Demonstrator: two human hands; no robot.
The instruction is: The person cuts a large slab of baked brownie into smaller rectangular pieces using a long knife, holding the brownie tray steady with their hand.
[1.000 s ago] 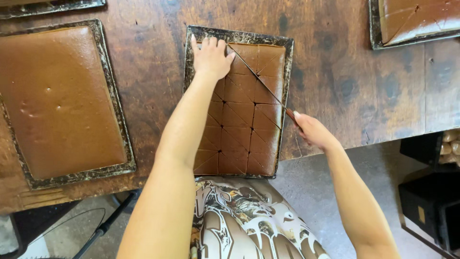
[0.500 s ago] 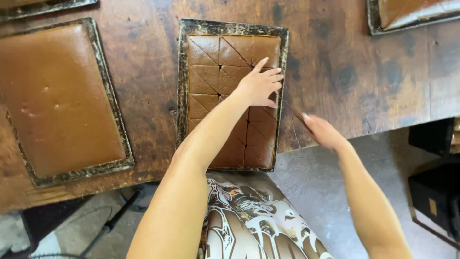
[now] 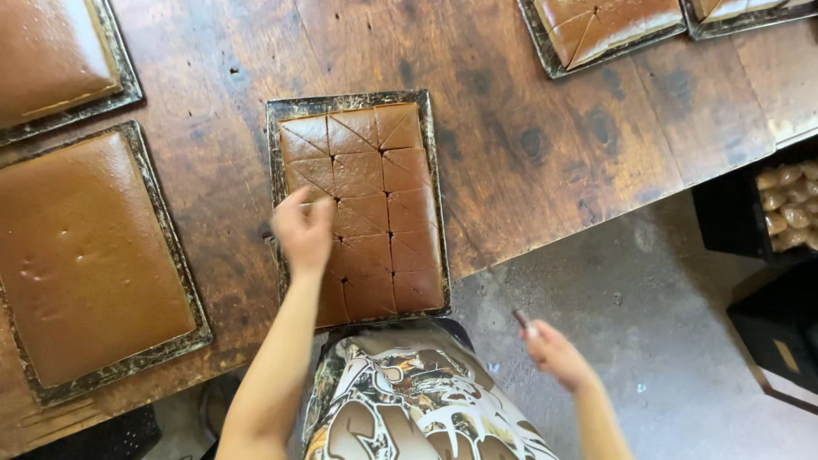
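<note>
A dark metal tray [image 3: 354, 102] of brown cake [image 3: 388, 213], cut into squares and triangles, lies on the wooden table [image 3: 528, 145] in front of me. My left hand [image 3: 302, 230] rests on the tray's left edge and the cake there, fingers curled over the rim. Off the table's edge, over the floor, my right hand [image 3: 554, 349] grips a thin dark tool [image 3: 520, 320], likely a knife handle; its blade is not visible.
A large uncut brown slab in a tray [image 3: 85, 255] lies at the left, another tray [image 3: 51, 60] above it. Two more trays [image 3: 605, 25] sit at the top right. A dark crate of wrapped pieces [image 3: 788, 204] stands on the concrete floor at the right.
My left hand slid from the right side of the cut cake to the tray's left edge. My right hand pulled back off the table toward my body.
</note>
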